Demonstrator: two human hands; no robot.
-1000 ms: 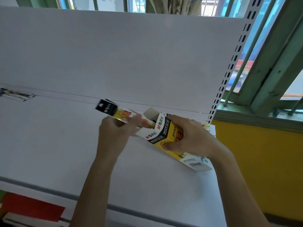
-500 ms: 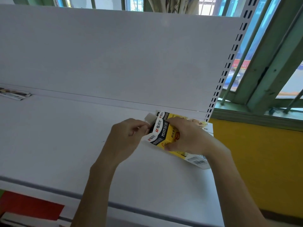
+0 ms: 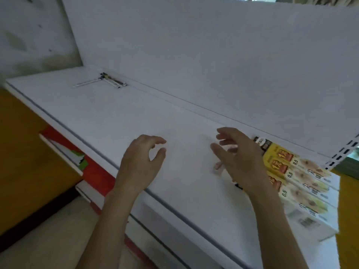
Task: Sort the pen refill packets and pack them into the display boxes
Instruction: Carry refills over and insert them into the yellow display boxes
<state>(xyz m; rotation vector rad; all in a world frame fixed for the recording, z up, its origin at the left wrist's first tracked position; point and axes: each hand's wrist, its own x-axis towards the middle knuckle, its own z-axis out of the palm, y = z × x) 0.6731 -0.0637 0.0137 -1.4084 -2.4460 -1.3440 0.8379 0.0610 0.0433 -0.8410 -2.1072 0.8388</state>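
Several yellow, white and black display boxes (image 3: 297, 177) lie side by side at the right end of the white shelf (image 3: 116, 117). My right hand (image 3: 239, 158) hovers just left of them, fingers loosely curled, holding nothing. My left hand (image 3: 141, 162) hovers over the bare shelf to the left, thumb and fingers relaxed and empty. A few pen refill packets (image 3: 110, 82) lie far off at the back left of the shelf, against the back panel.
The white back panel (image 3: 194, 55) rises behind the shelf, with a slotted upright (image 3: 342, 152) at its right end. A lower shelf with red and green items (image 3: 77, 162) sticks out at the left. The floor lies below.
Both hands have let go of the display box and the packet, which went into the box. The view has swung left, so the boxes now lie at the right edge.
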